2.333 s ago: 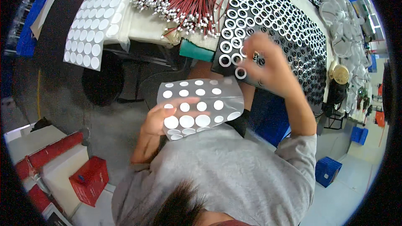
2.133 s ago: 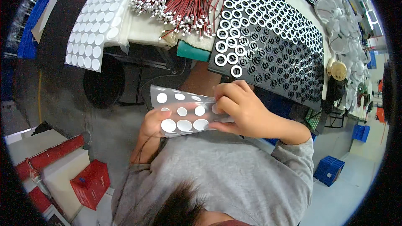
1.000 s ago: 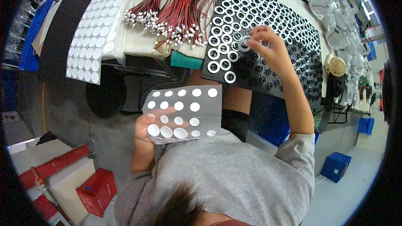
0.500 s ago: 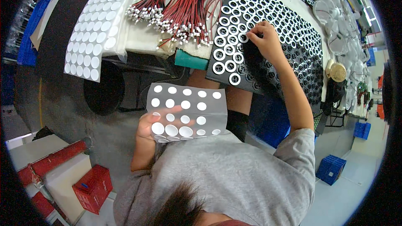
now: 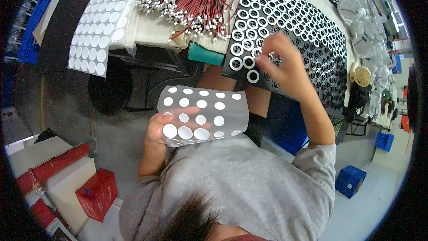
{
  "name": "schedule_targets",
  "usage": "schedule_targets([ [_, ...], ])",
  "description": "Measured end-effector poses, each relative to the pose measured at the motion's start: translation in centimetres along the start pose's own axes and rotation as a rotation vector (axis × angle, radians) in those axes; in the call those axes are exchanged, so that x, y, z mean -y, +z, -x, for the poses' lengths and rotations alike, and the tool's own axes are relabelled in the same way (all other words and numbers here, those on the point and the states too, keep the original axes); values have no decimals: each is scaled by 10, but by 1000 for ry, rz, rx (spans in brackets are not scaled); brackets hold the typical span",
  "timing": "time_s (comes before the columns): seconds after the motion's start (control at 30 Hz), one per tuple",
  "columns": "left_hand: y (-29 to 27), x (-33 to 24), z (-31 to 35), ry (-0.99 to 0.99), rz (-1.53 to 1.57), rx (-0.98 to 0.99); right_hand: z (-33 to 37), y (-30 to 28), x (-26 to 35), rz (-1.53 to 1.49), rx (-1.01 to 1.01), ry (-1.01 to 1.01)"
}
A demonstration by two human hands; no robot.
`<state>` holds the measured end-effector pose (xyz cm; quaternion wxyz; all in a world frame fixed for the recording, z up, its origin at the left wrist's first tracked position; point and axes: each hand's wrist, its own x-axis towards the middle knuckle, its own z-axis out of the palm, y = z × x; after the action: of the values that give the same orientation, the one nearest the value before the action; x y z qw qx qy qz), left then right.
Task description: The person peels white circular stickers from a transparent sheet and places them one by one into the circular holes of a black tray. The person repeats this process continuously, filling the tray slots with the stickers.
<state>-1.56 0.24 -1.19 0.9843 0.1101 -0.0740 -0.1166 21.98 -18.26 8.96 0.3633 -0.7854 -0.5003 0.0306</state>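
A translucent backing sheet of round white stickers [image 5: 209, 112] is held by my left hand [image 5: 156, 127], with the thumb in front and the fingers showing through from behind. The sheet bows toward my body, and its lower edge curls. My right hand [image 5: 285, 64] hovers over the near part of a black tray [image 5: 243, 76] that is covered with small black round parts. White rings [image 5: 253, 76] sit on many of them. On the near right, the black parts [image 5: 318, 80] show bare tops. The right fingers are bent and motion-blurred, so what they pinch, if anything, cannot be made out.
More sheets of white round stickers [image 5: 91, 47] overhang the table edge at left. Bundles of red and black wires [image 5: 207, 0] with white connectors lie beside a green block [image 5: 205, 53]. A beige fan [image 5: 362, 76] and pale reflector-like pieces [image 5: 352, 13] stand at right. Red [image 5: 98, 194] and blue crates [image 5: 351, 180] are on the floor.
My right hand has come away from a white ring and moved nearer to me, its fingers loosening. The sticker sheet in my left hand has shifted slightly up and right.
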Motion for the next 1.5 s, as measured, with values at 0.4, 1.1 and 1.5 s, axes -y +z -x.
schedule_targets([
  [0.4,41,17,-22,31,-306,-485,53,49,77,133,160,-440],
  [1.1,17,13,-10,-17,-204,-375,16,-6,-6,5,-57,22],
  [1.5,12,8,-20,-39,-206,-388,4,12,-64,175,-173,257],
])
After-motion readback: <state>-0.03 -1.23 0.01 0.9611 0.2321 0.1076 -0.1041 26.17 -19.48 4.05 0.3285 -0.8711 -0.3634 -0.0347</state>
